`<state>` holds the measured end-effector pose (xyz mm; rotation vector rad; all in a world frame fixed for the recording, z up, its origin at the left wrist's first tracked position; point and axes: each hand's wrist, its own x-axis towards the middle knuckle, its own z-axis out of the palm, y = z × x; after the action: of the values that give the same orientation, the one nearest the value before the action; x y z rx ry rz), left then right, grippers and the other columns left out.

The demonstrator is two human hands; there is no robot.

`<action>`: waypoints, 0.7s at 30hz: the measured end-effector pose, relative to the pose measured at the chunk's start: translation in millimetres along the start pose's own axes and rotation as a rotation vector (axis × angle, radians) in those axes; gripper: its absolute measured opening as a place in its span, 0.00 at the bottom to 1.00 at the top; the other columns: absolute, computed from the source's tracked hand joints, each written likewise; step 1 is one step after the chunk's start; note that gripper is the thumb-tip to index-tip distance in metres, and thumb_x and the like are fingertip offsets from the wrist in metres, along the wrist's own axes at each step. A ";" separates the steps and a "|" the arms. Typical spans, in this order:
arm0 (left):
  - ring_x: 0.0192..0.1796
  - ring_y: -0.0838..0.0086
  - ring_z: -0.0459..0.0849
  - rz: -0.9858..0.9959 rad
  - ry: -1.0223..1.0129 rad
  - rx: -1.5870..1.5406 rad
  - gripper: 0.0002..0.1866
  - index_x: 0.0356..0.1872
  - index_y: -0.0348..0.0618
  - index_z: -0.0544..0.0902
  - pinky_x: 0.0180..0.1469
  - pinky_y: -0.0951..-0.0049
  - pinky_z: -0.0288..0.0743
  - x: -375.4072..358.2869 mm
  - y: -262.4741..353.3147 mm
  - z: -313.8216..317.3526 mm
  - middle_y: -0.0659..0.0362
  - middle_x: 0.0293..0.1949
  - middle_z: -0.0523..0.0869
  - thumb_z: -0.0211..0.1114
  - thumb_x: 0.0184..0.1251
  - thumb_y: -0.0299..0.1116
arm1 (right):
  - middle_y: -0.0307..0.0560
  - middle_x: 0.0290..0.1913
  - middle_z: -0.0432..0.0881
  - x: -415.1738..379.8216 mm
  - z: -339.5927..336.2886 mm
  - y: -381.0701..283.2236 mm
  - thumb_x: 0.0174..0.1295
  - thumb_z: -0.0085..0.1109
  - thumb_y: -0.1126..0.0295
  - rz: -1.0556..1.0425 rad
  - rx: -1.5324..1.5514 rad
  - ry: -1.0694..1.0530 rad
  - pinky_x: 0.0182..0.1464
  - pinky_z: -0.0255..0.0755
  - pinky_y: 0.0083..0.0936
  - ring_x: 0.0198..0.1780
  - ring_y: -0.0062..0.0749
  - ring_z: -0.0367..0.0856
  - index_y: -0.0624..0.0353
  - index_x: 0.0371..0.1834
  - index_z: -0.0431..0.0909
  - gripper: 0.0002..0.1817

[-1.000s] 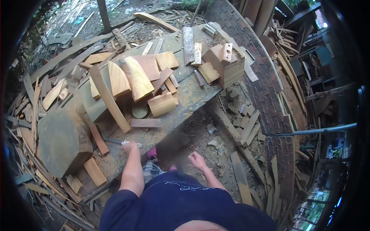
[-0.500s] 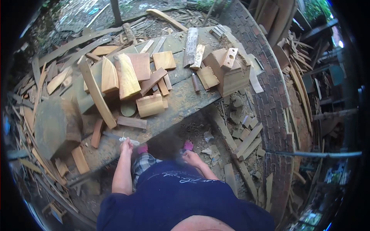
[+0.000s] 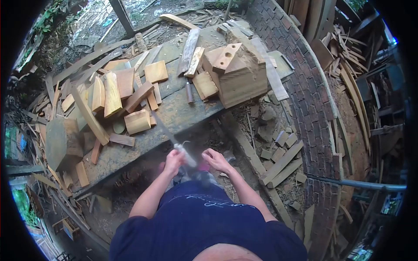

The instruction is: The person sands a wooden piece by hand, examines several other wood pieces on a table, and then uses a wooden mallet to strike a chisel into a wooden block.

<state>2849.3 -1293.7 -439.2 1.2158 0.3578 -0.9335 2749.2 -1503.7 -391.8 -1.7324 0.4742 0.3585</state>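
Observation:
My left hand (image 3: 174, 161) is closed on a long thin tool (image 3: 164, 128) that is smeared by motion. Its pale, wrapped-looking part (image 3: 186, 155) lies beside the fingers, and its grey blade slants up and left over the bench edge. To the right of it, my right hand (image 3: 216, 160) is closed, fingers curled together, apart from the tool; whether it holds anything is too small to tell. Both hands are in front of my body, below the wooden bench (image 3: 143, 152). Wood blocks, including a pale one (image 3: 137, 122), lie on the bench beyond the blade.
On the bench stand a large block (image 3: 244, 85), a drilled wood piece (image 3: 227, 57) and a dark-handled tool (image 3: 189, 92). A big stump-like block (image 3: 63, 143) is at left. Offcuts (image 3: 283, 161) litter the ground, beside a brick wall (image 3: 305, 95) at right.
The view has shifted. My left hand has moved right with the tool, toward the middle of my body. My right hand has come up, and the two hands are now nearer each other.

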 end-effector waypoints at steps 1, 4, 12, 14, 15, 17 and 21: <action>0.32 0.80 0.80 -0.002 -0.046 0.046 0.05 0.42 0.44 0.77 0.37 0.76 0.80 -0.2 2.1 19.7 0.64 0.32 0.80 0.61 0.71 0.32 | 0.45 0.34 0.83 -1.5 -3.3 -2.3 0.68 0.55 0.57 0.000 0.115 0.002 0.41 0.76 0.31 0.35 0.28 0.81 0.63 0.44 0.77 0.17; 0.32 0.79 0.82 -0.024 -0.095 0.079 0.05 0.42 0.43 0.77 0.36 0.76 0.81 8.3 -0.4 59.4 0.62 0.34 0.82 0.62 0.71 0.32 | 0.44 0.35 0.82 3.7 -7.6 12.4 0.69 0.54 0.58 -0.066 0.083 0.017 0.41 0.75 0.29 0.36 0.27 0.80 0.63 0.45 0.77 0.17; 0.28 0.78 0.79 -0.049 0.047 0.236 0.06 0.36 0.45 0.74 0.30 0.75 0.78 60.9 -5.8 76.0 0.62 0.29 0.79 0.63 0.70 0.32 | 0.42 0.36 0.82 -1.3 -35.8 53.5 0.70 0.54 0.61 -0.003 0.102 0.063 0.39 0.74 0.22 0.37 0.22 0.80 0.63 0.51 0.76 0.16; 0.28 0.78 0.79 -0.050 0.099 0.304 0.06 0.35 0.45 0.74 0.28 0.74 0.79 91.5 -3.2 60.8 0.62 0.29 0.80 0.62 0.70 0.32 | 0.42 0.35 0.81 -9.5 -50.4 75.9 0.70 0.54 0.63 0.073 0.156 0.076 0.37 0.75 0.21 0.35 0.21 0.80 0.62 0.51 0.75 0.15; 0.27 0.78 0.78 -0.046 0.167 0.360 0.06 0.35 0.45 0.75 0.28 0.75 0.78 98.3 7.0 62.2 0.62 0.28 0.79 0.62 0.71 0.32 | 0.42 0.35 0.81 -16.2 -58.3 83.1 0.70 0.54 0.63 0.114 0.171 0.079 0.36 0.75 0.20 0.34 0.22 0.80 0.61 0.52 0.75 0.14; 0.25 0.78 0.78 -0.021 0.199 0.443 0.05 0.34 0.43 0.75 0.26 0.75 0.77 139.4 5.3 40.0 0.62 0.27 0.79 0.61 0.70 0.30 | 0.42 0.36 0.81 -27.2 -72.4 109.8 0.70 0.55 0.63 0.163 0.160 0.135 0.36 0.75 0.20 0.34 0.22 0.80 0.61 0.51 0.75 0.14; 0.25 0.80 0.78 -0.002 0.348 0.497 0.03 0.33 0.42 0.76 0.23 0.76 0.75 185.3 30.8 25.4 0.62 0.24 0.79 0.62 0.65 0.26 | 0.41 0.30 0.81 -51.1 -98.0 150.7 0.67 0.57 0.67 0.318 0.093 0.249 0.30 0.73 0.20 0.29 0.20 0.78 0.62 0.45 0.78 0.10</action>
<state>2977.4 -1392.5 -538.0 1.8448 0.4152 -0.8355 2628.3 -1619.6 -474.7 -1.6189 0.9387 0.3406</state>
